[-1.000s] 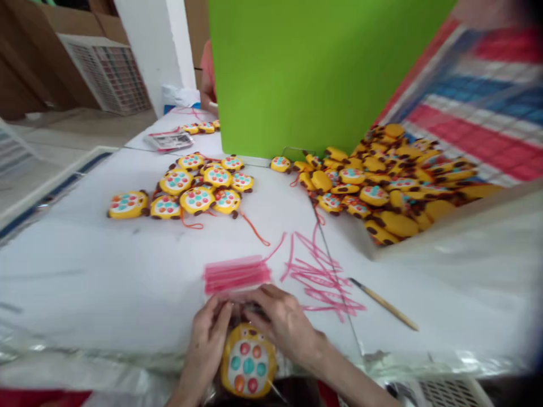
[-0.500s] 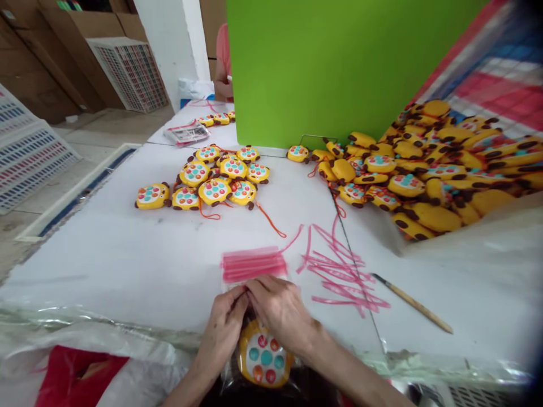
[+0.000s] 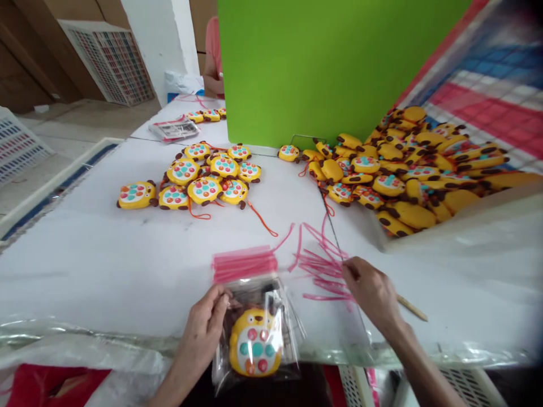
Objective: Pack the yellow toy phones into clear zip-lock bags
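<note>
yellow toy (image 3: 257, 349) sits bagged at the worktop's (image 3: 106, 271) near edge, left hand (image 3: 207, 316) pinching the clear bag (image 3: 254, 297); right hand (image 3: 373, 294) curls over pink strips (image 3: 321, 271), grip unclear. bagging seems the step, next needing steady fingers.

Looks like clear, glossy plastic on the bag (image 3: 259, 289), smooth plastic on the yellow toy (image 3: 257, 348) inside. Looks like thin, translucent plastic on the pink strips (image 3: 244, 265). Appears smooth and mostly matt on the white worktop (image 3: 106, 254), glossy on the clear film (image 3: 106, 329) along the near edge. Appears matt on the green panel (image 3: 331, 68), wooden on the stick (image 3: 412, 308), cardboard on the brown boxes (image 3: 25, 51).
</note>
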Demonstrator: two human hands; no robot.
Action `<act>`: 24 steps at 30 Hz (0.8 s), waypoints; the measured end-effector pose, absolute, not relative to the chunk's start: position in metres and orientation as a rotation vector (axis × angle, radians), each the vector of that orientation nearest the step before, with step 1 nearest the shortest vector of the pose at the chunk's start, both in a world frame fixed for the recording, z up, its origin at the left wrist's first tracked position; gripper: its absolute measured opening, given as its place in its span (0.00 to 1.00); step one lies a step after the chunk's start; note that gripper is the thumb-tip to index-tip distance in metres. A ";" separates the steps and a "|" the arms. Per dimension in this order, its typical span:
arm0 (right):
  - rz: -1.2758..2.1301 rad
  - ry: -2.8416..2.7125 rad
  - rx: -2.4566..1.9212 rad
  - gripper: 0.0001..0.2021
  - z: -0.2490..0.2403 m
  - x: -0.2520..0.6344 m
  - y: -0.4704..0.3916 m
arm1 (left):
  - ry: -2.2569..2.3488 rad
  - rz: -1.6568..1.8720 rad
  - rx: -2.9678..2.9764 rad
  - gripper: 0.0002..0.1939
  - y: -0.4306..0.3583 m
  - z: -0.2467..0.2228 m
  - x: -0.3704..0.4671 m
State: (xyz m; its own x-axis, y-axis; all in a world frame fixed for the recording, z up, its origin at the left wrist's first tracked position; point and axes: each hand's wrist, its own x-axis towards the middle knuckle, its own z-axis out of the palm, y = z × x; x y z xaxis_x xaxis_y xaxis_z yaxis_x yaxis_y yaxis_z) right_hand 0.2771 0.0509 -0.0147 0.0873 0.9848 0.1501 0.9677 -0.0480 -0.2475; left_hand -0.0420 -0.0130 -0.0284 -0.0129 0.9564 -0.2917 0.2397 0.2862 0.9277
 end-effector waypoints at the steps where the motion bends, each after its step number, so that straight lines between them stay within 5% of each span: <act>1: 0.041 -1.944 -2.225 0.10 -0.014 0.295 0.047 | 1.482 0.842 1.124 0.14 -0.012 -0.030 -0.044; 4: 0.393 -2.044 -2.378 0.12 -0.006 0.321 0.033 | 1.453 0.808 0.999 0.15 -0.011 -0.030 -0.046; 7: 0.923 -2.150 -2.039 0.09 0.004 0.311 0.021 | 1.413 0.798 0.921 0.15 -0.010 -0.026 -0.047; 12: 0.619 -1.982 -1.862 0.13 0.011 0.257 0.022 | 1.365 0.817 0.903 0.13 -0.012 -0.022 -0.048; 18: 1.122 -2.072 -1.587 0.07 0.005 0.208 0.033 | 1.343 0.853 0.874 0.12 -0.014 -0.023 -0.047; 24: 1.131 -1.915 -1.589 0.07 -0.006 0.197 0.035 | 1.285 0.863 0.854 0.11 -0.014 -0.023 -0.048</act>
